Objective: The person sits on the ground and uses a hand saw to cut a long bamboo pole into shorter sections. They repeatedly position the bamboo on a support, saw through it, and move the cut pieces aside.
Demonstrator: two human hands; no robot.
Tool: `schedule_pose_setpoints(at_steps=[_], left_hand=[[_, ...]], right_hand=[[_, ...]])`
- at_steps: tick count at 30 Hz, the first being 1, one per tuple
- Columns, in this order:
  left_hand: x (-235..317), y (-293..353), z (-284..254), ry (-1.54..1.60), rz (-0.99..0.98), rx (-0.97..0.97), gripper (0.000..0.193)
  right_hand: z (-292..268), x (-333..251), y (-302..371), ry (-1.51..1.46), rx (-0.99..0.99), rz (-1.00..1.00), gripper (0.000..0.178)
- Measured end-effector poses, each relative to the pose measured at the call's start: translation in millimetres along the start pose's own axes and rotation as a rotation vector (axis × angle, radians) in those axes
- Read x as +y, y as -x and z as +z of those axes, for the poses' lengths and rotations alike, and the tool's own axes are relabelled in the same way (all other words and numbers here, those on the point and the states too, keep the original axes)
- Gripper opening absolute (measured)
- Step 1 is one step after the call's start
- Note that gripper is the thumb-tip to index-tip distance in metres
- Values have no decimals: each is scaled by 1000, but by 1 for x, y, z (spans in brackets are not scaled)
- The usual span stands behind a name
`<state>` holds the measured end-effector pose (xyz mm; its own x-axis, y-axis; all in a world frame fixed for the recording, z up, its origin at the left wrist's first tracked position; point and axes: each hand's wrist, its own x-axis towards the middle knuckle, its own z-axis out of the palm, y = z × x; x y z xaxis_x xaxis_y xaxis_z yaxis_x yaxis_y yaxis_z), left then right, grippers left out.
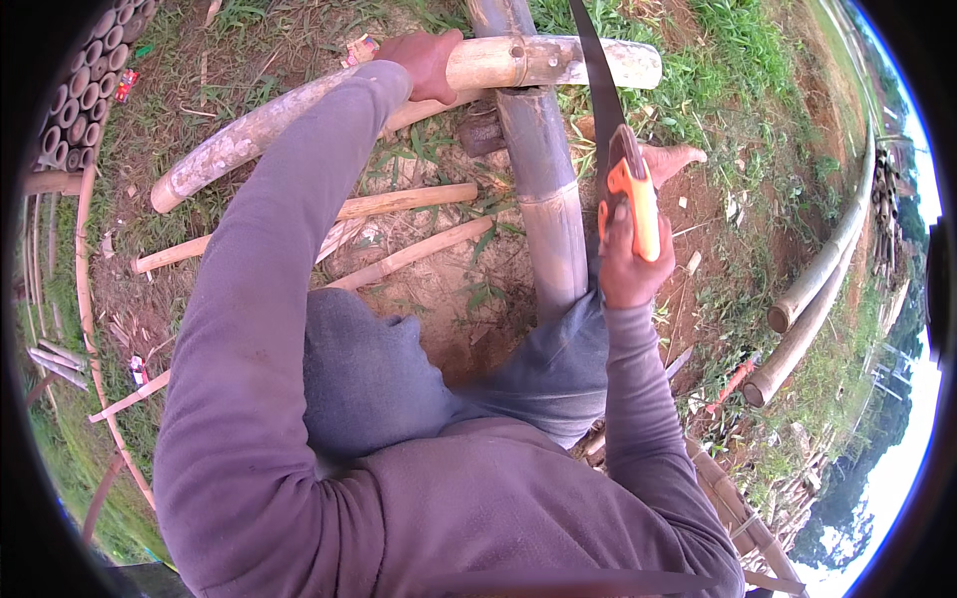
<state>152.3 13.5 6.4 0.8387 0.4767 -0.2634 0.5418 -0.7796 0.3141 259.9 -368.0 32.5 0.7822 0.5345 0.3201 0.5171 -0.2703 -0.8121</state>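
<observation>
My left hand (427, 66) is closed over a pale bamboo pole (239, 130) and presses it down, fingers wrapped round it. The pole lies crosswise over a thicker grey bamboo log (546, 189), its right end sticking out past the log. In my right hand (634, 264) is a handsaw (643, 204), gripped by its orange handle. Its dark blade (597, 75) points away from me and crosses the pole near the right end, right of the log. Whether the teeth have cut into the bamboo I cannot tell.
Bamboo sticks (409, 202) lie on the ground left of the log. Cut bamboo (85, 95) is stacked at the far left. Two long poles (812, 314) lie at the right, near an orange-red object (736, 384). A bare foot (670, 161) rests beside the saw.
</observation>
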Motion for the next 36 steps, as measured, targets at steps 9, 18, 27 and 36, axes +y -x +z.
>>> schedule_pose_setpoints(at_steps=[9, 18, 27, 36], left_hand=[[-23, -12, -12, 20, 10, 21, 88], [-27, -36, -4, 172, 126, -92, 87], [-38, -32, -8, 259, 99, -172, 88], [-9, -21, -12, 62, 0, -57, 98]], right_hand=[[-29, -33, 34, -167, -11, 68, 24], [44, -35, -90, 51, -3, -101, 18], [-58, -55, 72, -104, 5, 167, 21], [20, -23, -58, -165, -33, 96, 22]])
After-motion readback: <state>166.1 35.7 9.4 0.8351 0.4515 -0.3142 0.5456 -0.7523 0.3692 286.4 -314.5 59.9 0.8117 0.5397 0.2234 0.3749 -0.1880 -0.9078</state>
